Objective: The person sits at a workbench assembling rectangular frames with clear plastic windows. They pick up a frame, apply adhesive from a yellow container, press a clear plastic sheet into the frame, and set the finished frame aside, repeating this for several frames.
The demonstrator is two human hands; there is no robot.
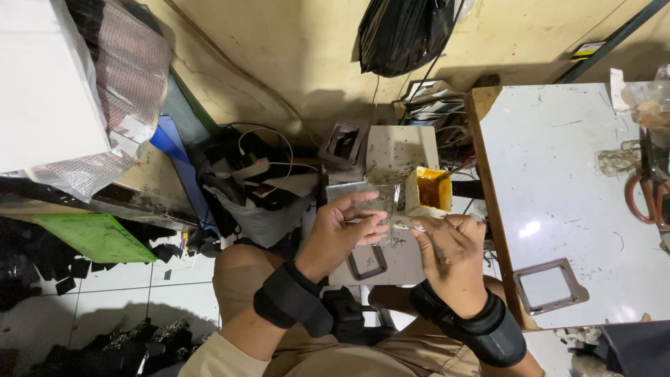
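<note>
A: Centrally, which step is shown?

B: Handling of the clear plastic piece [382, 201]. It is held up in front of the knees, just beside the small tub of orange-brown paste [434, 188] on the low stand [401, 150]. The left hand [340, 232] pinches it between thumb and fingertips. The right hand [450, 253] meets its lower right edge with curled fingers; whether it grips or only touches cannot be told.

A: What does a further move call for?

B: Judged from this view, a steady edge-pinch that keeps the face clean, since the paste tub sits so near.

A: How does the piece look?

B: Thin, transparent and roughly rectangular, with faint glare. It seems stiff enough to stay flat, and smudges cannot be made out.

A: Surroundings?

B: A black frame [367, 262] lies below the hands. A white table [558, 174] to the right carries a grey frame [548, 287] and scissors [645, 190].
</note>
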